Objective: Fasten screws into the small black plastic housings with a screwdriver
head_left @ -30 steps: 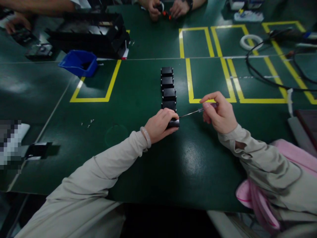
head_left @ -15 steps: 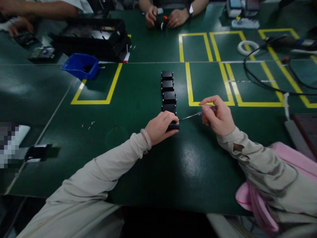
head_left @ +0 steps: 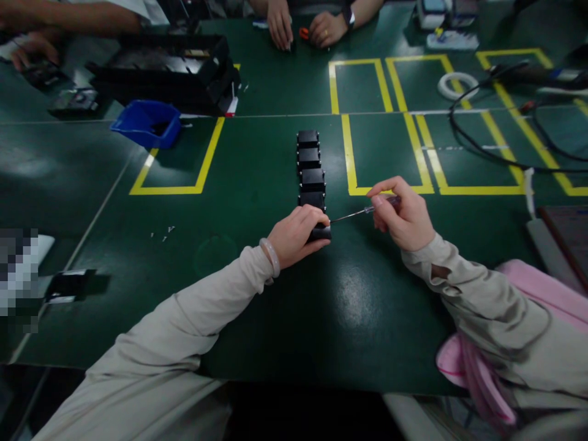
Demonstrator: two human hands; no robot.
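Note:
My left hand (head_left: 296, 236) grips a black block (head_left: 321, 233) on the green table, at the near end of a column of several black blocks (head_left: 313, 179) with small silver screws at their sides. In my right hand (head_left: 402, 213) is a screwdriver (head_left: 362, 211) with a clear handle, held nearly level. Its thin shaft points left, and the tip meets the right side of the held block, by my left fingertips. Several small screws (head_left: 168, 231) lie loose to the left.
A blue bin (head_left: 149, 124) and a long black case (head_left: 160, 70) stand at the back left. Another person's hands (head_left: 305, 27) are at the far edge. Yellow tape outlines, a white ring (head_left: 458, 86) and black cables (head_left: 482, 144) lie at the right.
The other person's hand at the far edge has shifted left, its fingers now pointing down. The view has moved slightly; my hands keep almost the same pose.

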